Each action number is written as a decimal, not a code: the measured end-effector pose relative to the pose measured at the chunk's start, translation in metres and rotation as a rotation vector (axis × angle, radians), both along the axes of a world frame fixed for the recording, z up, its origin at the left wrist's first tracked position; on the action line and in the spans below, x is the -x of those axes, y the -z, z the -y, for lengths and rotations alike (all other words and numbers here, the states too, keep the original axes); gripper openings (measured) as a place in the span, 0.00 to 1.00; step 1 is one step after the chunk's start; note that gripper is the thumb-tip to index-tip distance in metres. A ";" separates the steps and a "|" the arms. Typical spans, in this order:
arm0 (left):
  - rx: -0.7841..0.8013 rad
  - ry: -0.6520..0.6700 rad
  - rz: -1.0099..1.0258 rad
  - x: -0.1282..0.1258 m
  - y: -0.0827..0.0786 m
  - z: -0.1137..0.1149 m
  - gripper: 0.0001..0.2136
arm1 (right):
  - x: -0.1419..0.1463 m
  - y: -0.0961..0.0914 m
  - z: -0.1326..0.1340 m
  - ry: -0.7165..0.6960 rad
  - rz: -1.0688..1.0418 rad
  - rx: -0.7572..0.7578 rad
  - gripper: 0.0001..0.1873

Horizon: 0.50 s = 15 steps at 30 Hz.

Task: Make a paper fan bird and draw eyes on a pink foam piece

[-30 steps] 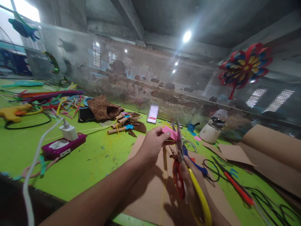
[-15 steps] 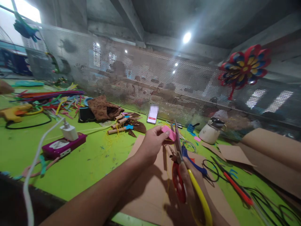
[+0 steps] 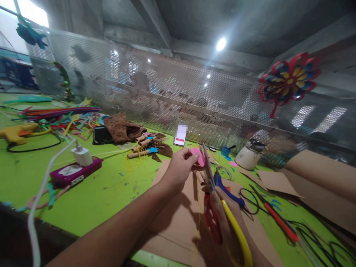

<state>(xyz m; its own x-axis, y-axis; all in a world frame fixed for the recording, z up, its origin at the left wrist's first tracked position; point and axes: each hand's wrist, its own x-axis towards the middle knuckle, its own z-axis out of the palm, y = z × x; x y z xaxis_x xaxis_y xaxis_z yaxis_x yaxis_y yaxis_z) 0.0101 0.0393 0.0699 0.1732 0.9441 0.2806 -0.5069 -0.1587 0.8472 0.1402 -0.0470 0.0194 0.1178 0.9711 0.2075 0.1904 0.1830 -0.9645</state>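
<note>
Here, left hand [image 3: 179, 167] in pinch on pink piece [image 3: 201, 161], right hand [image 3: 221, 216] snug round scissors [image 3: 209, 178]

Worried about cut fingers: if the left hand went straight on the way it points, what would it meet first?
Probably the scissors blades, just past the pink piece the left hand holds; depth is unclear.

A lamp [image 3: 221, 44] glows above a perforated screen [image 3: 230, 87].
</note>
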 end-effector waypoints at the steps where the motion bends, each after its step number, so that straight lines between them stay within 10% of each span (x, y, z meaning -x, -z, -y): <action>1: -0.002 -0.002 -0.001 0.000 0.000 0.000 0.07 | 0.000 0.001 -0.002 0.001 0.002 -0.008 0.14; 15: -0.036 0.006 -0.033 0.002 0.001 -0.001 0.06 | 0.007 0.006 -0.006 0.091 -0.148 0.012 0.22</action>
